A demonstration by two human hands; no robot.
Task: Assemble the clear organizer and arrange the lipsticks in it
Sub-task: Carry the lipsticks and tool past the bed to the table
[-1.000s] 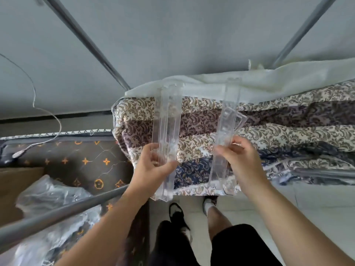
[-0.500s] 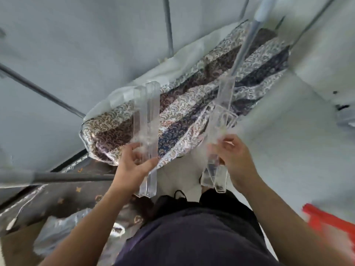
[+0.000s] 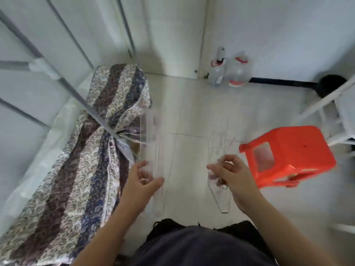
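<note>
**Two clear organizer pieces held over the floor**

Since the earlier frame the view has swung away from the patterned bedding toward the pale tiled floor (image 3: 188,112), and an orange plastic stool (image 3: 288,156) now lies on its side at the right. Both hands hold the same clear pieces as before, now seen against the floor instead of the bedding.

The left hand (image 3: 142,181) grips a long clear organizer piece (image 3: 150,135) near its lower end, fingers (image 3: 139,167) curled round one side and the thumb pressed against the other. The piece stands roughly upright in the picture, its top edge just beside the striped, paisley bedding (image 3: 92,150).

The right hand (image 3: 230,175) pinches a second clear piece (image 3: 221,198) between its curled fingers and thumb; a tapered end pokes out below the hand, and the upper part is hard to make out against the floor. The two pieces are held apart, side by side, above the person's dark-clothed lap.

A grey metal bar (image 3: 76,93) crosses over the bedding. Two clear plastic jugs (image 3: 230,73) with red trim stand by the far wall, and a white frame (image 3: 326,104) stands behind the stool. No lipsticks are in sight.
</note>
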